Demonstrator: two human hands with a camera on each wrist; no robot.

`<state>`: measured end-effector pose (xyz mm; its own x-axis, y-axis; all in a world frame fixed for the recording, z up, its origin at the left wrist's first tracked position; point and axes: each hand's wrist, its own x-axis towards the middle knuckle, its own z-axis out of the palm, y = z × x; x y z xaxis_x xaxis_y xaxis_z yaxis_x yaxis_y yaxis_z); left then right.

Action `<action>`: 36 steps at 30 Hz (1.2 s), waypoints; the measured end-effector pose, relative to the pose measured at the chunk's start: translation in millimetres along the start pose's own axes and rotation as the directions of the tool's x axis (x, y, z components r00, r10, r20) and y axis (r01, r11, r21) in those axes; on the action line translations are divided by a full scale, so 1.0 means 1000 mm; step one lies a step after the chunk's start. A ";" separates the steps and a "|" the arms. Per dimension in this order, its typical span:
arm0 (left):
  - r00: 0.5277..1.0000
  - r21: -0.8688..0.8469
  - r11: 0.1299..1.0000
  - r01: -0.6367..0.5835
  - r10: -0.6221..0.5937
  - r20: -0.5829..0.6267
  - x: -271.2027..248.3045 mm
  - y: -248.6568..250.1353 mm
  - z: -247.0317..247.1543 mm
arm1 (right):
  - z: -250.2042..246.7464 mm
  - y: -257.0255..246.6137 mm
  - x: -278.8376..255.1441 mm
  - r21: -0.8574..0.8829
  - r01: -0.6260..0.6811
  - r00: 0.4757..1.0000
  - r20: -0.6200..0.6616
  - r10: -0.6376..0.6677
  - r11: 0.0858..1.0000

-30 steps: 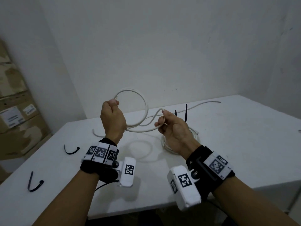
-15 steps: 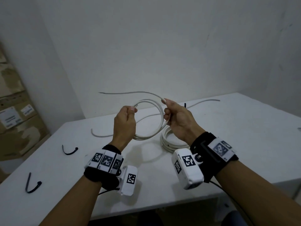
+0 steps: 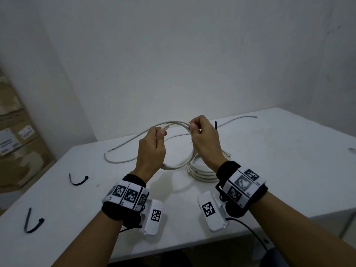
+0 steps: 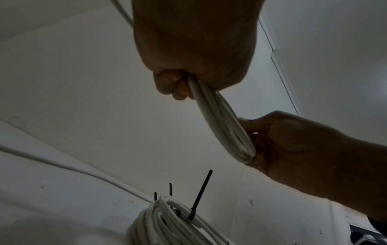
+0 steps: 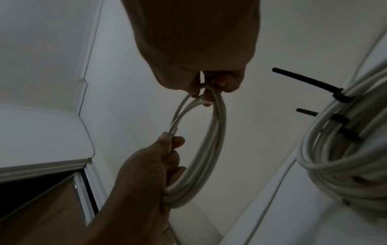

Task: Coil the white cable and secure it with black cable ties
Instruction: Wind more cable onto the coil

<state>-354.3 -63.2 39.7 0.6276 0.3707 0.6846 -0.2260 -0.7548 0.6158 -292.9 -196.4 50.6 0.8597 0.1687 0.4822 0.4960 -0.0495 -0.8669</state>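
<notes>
Partly hidden by both hands (image 3: 152, 149), the white cable (image 3: 177, 124) loop shows only arcs.

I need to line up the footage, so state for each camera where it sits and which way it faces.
Head: worn on the head, looks forward and down at the white table; both forearms, left hand and right hand show.
Left wrist: looks up along the left hand holding the white cable loop.
Right wrist: looks along the right hand; the left hand shows.
Shared: the loop and the tied white cable bundle.
</notes>
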 end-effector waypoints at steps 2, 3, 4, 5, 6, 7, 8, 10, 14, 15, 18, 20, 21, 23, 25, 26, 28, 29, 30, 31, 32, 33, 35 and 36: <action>1.000 0.010 1.000 -0.014 0.014 -0.001 -0.001 -0.001 0.001 | -0.002 0.002 0.000 -0.005 0.031 0.999 -0.018 -0.031 1.000; 1.000 0.019 1.000 -0.024 0.024 0.000 -0.001 -0.002 0.001 | -0.002 0.004 0.000 0.012 0.030 0.999 -0.031 -0.030 0.999; 0.999 0.029 0.999 -0.036 0.036 0.004 -0.001 -0.002 0.002 | -0.003 0.006 0.001 0.020 0.027 0.999 -0.047 -0.026 0.999; 0.999 0.038 0.998 -0.048 0.048 0.009 -0.001 -0.002 0.004 | -0.003 0.008 0.002 0.008 0.027 0.998 -0.058 -0.026 1.000; 0.998 0.043 0.998 -0.055 0.054 0.014 -0.001 -0.002 0.005 | -0.003 0.011 0.002 -0.020 0.025 0.998 -0.059 -0.026 0.999; 0.998 0.047 0.997 -0.058 0.057 0.020 -0.001 -0.002 0.006 | -0.003 0.012 0.002 -0.043 0.027 0.998 -0.059 -0.029 0.999; 0.998 0.055 0.997 -0.061 0.060 0.026 -0.001 -0.002 0.006 | -0.003 0.014 0.002 -0.059 0.034 0.998 -0.059 -0.037 0.998; 0.997 0.082 0.994 -0.076 0.073 0.036 -0.002 -0.004 0.007 | -0.004 0.018 0.003 -0.161 0.071 0.994 -0.070 -0.083 0.984; 0.992 0.133 0.985 -0.111 0.101 0.075 -0.002 -0.007 0.009 | -0.006 0.021 0.000 -0.093 0.078 0.996 0.055 -0.073 0.993; 0.990 0.143 0.982 -0.126 0.115 0.087 -0.003 -0.007 0.010 | -0.005 0.021 -0.002 -0.016 0.051 0.995 0.084 -0.049 0.999; 0.983 0.164 0.973 -0.160 0.143 0.112 -0.005 -0.003 0.013 | -0.004 0.022 -0.006 0.116 -0.042 0.992 0.127 0.027 0.992; 0.981 0.196 0.966 -0.166 0.142 0.130 -0.005 -0.001 0.014 | -0.003 0.021 -0.007 0.137 -0.052 0.987 0.158 0.030 0.989; 0.979 0.207 0.963 -0.173 0.146 0.139 -0.005 -0.001 0.014 | -0.004 0.020 -0.006 0.133 -0.046 0.985 0.174 0.023 0.990; 0.970 0.238 0.949 -0.206 0.167 0.175 -0.004 -0.001 0.013 | -0.006 0.019 -0.004 0.101 -0.029 0.977 0.214 0.007 0.994; 0.960 0.266 0.935 -0.236 0.180 0.216 -0.005 0.000 0.013 | -0.007 0.018 -0.001 0.019 0.021 0.974 0.226 -0.025 1.000; 0.959 0.266 0.935 -0.236 0.179 0.221 -0.005 0.000 0.013 | -0.008 0.018 -0.001 -0.012 0.044 0.975 0.218 -0.041 0.999; 0.961 0.239 0.945 -0.224 0.173 0.216 -0.004 0.000 0.013 | -0.010 0.016 -0.002 0.004 0.046 0.975 0.218 -0.046 0.999; 0.962 0.213 0.953 -0.217 0.170 0.216 -0.004 0.000 0.013 | -0.011 0.015 -0.002 0.025 0.039 0.972 0.230 -0.044 0.999; 0.961 0.192 0.958 -0.211 0.168 0.218 -0.005 0.001 0.012 | -0.013 0.015 -0.002 0.042 0.032 0.970 0.241 -0.041 0.999; 0.960 0.184 0.960 -0.212 0.169 0.222 -0.005 0.001 0.012 | -0.013 0.015 -0.002 0.059 0.025 0.968 0.247 -0.039 0.998; 0.959 0.195 0.957 -0.217 0.171 0.225 -0.004 0.002 0.011 | -0.014 0.015 -0.002 0.083 0.019 0.969 0.246 -0.039 0.996; 0.958 0.221 0.949 -0.224 0.172 0.231 -0.004 0.003 0.010 | -0.014 0.016 -0.001 0.113 0.010 0.969 0.243 -0.037 0.994; 0.954 0.291 0.925 -0.243 0.174 0.244 -0.001 0.004 0.009 | -0.012 0.017 -0.001 0.166 -0.023 0.969 0.246 -0.019 0.986; 0.953 0.318 0.914 -0.251 0.177 0.245 0.001 0.003 0.009 | -0.012 0.018 -0.001 0.179 -0.034 0.968 0.249 -0.012 0.983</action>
<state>-348.1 -69.7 38.5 0.7407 0.0871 0.6662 -0.1278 -0.9552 0.2670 -283.9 -208.9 36.0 0.7958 0.4095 0.4461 0.4367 0.1222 -0.8913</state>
